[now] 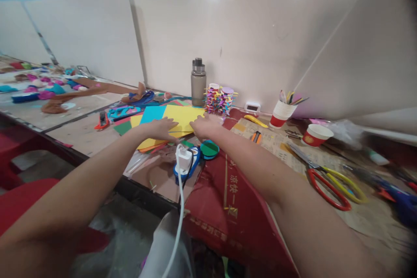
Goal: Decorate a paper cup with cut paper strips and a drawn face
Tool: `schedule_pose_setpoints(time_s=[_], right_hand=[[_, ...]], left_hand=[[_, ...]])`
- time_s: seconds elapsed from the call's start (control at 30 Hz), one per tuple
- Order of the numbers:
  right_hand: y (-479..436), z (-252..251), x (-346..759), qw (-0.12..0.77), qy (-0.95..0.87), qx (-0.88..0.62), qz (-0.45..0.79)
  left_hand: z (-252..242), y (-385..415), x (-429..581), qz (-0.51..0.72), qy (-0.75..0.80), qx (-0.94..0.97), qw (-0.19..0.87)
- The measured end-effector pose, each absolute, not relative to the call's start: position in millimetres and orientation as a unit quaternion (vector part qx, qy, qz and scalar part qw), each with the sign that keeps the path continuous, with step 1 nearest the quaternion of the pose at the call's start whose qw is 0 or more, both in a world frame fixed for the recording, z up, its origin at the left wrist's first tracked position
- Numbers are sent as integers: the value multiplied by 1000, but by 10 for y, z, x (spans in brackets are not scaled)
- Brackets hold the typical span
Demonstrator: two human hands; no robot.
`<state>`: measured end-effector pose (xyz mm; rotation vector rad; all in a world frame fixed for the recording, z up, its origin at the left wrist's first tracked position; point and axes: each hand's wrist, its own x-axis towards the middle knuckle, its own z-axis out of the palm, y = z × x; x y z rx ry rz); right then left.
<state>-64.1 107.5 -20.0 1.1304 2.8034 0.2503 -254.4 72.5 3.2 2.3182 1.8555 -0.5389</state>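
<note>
A yellow sheet of paper [183, 116] lies on top of a fanned stack of coloured sheets. My left hand [161, 128] rests at its left edge, fingers spread and stretched out. At the right edge, the fingers of my right hand [202, 124] are bent in and closed on the same sheet. A blue sheet [152, 115] shows beneath on the left, with green and other yellow corners around it. Just nearer to me are a round green and blue piece [209, 150] and a blue power strip [196, 156] with a white plug [184, 159].
Behind the paper stand a grey bottle [198, 84] and two cups wrapped in coloured strips [219, 99]. To the right are a cup of pencils [282, 113], a paper cup [316, 134], scissors [332, 182] and an orange cutter [256, 137]. A white cable [181, 208] hangs over the front edge.
</note>
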Motion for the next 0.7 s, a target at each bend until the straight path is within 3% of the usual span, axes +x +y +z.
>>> schedule_pose_setpoints(time_s=[0.1, 0.53, 0.7], right_hand=[[1117, -133, -690, 36, 930, 348, 109], [1193, -31, -721, -240, 912, 310, 119], [1184, -237, -670, -110, 976, 176, 60]], left_hand=[[20, 763, -2584, -166, 615, 767, 75], [150, 855, -2641, -116, 688, 714, -63], [205, 930, -2744, -124, 700, 701, -53]])
